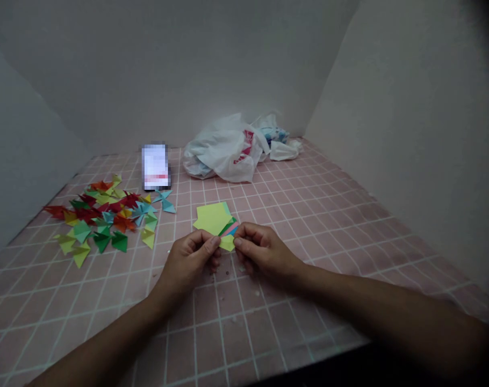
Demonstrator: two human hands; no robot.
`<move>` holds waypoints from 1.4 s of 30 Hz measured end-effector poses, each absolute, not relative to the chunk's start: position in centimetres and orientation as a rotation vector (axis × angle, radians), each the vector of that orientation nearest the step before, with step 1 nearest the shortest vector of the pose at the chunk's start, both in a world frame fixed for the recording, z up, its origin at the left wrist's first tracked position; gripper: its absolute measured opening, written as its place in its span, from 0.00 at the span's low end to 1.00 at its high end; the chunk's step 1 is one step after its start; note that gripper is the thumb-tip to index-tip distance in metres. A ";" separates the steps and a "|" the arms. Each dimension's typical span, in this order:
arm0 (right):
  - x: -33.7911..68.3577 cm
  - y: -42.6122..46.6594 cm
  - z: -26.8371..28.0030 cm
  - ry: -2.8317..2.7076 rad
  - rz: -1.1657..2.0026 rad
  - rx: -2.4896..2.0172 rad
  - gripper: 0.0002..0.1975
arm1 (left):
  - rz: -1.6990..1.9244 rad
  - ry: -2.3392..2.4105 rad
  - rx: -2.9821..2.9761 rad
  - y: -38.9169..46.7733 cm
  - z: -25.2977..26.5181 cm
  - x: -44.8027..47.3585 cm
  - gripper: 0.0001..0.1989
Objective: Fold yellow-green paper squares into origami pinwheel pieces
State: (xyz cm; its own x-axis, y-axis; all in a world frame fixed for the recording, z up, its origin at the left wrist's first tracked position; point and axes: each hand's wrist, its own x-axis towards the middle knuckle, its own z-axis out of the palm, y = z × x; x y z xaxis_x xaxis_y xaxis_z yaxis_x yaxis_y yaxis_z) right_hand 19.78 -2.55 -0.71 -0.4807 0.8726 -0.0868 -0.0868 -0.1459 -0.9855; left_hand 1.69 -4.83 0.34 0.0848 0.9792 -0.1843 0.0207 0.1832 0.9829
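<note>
Between my two hands is a small folded piece of yellow paper. My left hand pinches its left side between thumb and finger. On the opposite side, my right hand grips it the same way, fingers curled. Just beyond lies a fanned stack of coloured paper sheets, yellow on top, with green, pink and blue edges showing. My hands hide part of the stack's near side.
Many folded paper pieces in red, orange, yellow, green and blue lie heaped on the left. Behind them a phone stands upright, its screen blurred. A white plastic bag rests at the back on the pink checked cloth. Walls enclose the sides.
</note>
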 end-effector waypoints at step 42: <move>19.6 -2.2 -1.4 -1.407 1.834 -0.881 0.07 | 0.986 1.154 1.029 -5.6 -0.5 1.9 0.11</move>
State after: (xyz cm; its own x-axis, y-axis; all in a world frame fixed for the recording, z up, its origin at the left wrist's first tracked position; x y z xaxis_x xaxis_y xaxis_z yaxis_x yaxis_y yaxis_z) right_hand 19.63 -2.24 -1.36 -0.5587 0.8207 -0.1195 -0.0973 -0.2079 -0.9733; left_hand 1.94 -5.59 -0.50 0.1367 0.9641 -0.2276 -0.0742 0.2391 0.9681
